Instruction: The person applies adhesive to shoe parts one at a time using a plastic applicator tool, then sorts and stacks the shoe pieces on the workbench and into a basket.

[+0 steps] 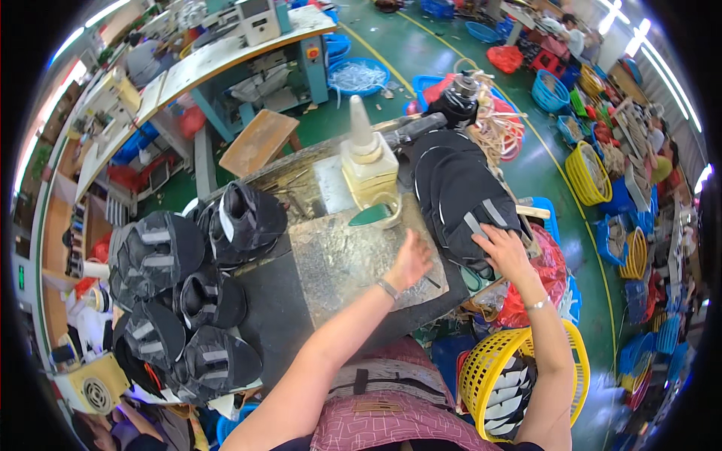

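Right hand point(502, 249) on stack of black pieces point(459, 180) at worktable's right side; left hand point(412, 261) above scuffed board point(335, 259), nothing seen in it.
Right fingers spread over the stack's near end, by a grey stripe; can't tell if they pinch a piece. Left fingers loosely curled, slightly apart. Stack: overlapping, rounded, fabric-looking, runs along table's right edge, narrows room there. Open board surface left of left hand, then smooth dark mat point(274, 293) up to black shoe uppers point(226, 301), bunched at left, grey-striped. Beyond left hand: squat cream container point(368, 169), cone top, blocks the far side; green pointed piece point(370, 216) at its foot. Yellow lattice basket point(477, 364) below table's near right corner, beside right forearm.
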A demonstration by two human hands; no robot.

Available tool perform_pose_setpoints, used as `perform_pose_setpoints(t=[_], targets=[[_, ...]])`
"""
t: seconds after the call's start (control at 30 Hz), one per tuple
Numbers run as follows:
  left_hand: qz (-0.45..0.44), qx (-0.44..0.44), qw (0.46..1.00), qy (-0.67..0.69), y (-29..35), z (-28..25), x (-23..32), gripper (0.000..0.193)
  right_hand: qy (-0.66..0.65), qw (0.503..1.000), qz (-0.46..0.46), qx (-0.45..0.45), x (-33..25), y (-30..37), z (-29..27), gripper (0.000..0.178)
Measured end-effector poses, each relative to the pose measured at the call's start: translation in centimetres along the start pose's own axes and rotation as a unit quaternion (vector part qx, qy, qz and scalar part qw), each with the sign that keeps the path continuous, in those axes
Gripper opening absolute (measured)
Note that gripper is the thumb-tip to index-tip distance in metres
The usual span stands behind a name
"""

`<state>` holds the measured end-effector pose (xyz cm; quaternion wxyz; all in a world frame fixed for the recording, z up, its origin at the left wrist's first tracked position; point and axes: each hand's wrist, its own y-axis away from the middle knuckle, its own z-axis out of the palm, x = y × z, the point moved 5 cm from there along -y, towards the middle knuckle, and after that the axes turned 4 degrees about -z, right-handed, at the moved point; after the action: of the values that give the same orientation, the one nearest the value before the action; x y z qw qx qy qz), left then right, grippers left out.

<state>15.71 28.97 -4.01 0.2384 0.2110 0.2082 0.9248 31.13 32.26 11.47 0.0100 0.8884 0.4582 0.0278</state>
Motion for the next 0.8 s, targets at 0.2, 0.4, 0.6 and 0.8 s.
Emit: perform_pose_setpoints(t=[0.2, 0.4, 0.6, 0.8], targets=[[0.025, 0.003, 0.996, -0.085, 2.4, 2.6, -2.3, 0.094, -0.027, 0.979, -0.100, 0.175, -2.3, -0.5, -1.2, 0.053], [0.009, 0.011, 0.992, -0.122, 1.6, 4.7, -2.0, 0.100, -0.417, 0.889, 0.132, 0.137, 2.4, -0.7, -3.5, 0.035], [0.146, 0.242, 0.716, -0.638, -3.5, 4.2, -2.2, 0.030, -0.171, 0.941, 0.007, 0.292, 2.8, -1.3, -9.1, 0.024], [0.096, 0.250, 0.769, -0.581, -0.4, 7.2, -0.2, 0.037, -0.050, 0.974, -0.078, 0.208, 4.2, -2.0, -3.7, 0.023]])
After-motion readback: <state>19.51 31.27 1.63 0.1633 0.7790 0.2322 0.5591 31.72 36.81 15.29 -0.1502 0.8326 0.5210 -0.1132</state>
